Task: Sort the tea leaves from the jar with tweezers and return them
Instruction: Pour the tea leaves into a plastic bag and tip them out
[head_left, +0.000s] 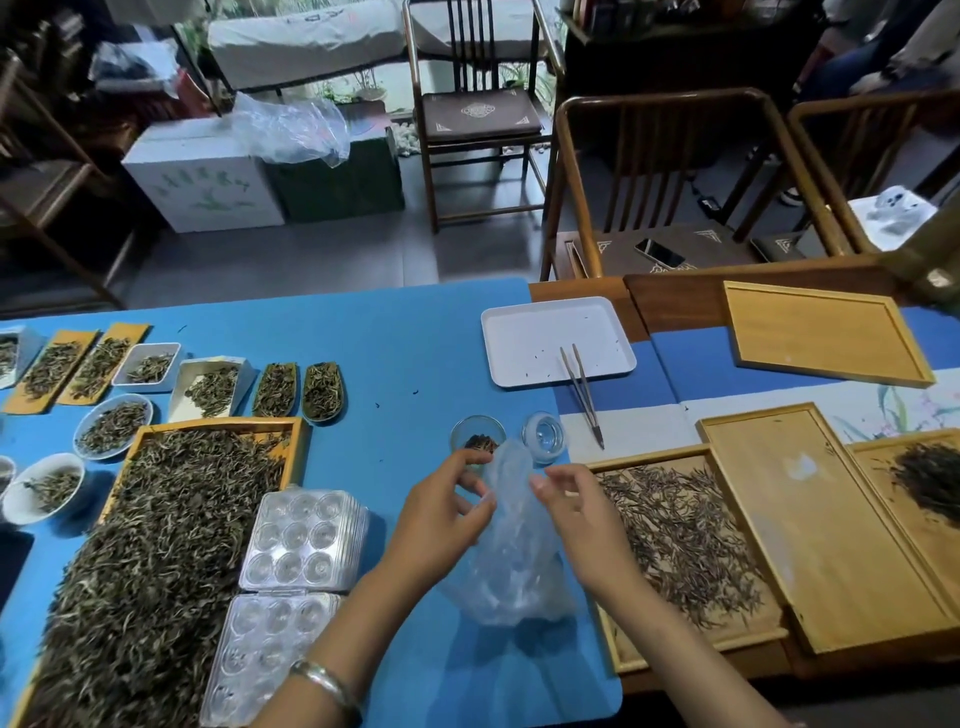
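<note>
A small glass jar (477, 435) with dark tea leaves in it stands open on the blue mat (395, 353). Its glass lid (543, 435) lies just to its right. Metal tweezers (583, 394) rest with their handle end on the white tray (524, 338), tips pointing toward me. A few leaf specks dot that tray. In front of the jar, my left hand (445, 512) and my right hand (576, 512) each pinch the top edge of a thin clear plastic bag (511, 561), which hangs between them down onto the mat.
A large wooden tray of loose tea (156, 545) and several small dishes of leaves fill the left side. Clear plastic blister trays (296, 551) lie beside it. Wooden trays with needle-like leaves (680, 535) and wooden lids (821, 525) sit at right. Chairs stand beyond the table.
</note>
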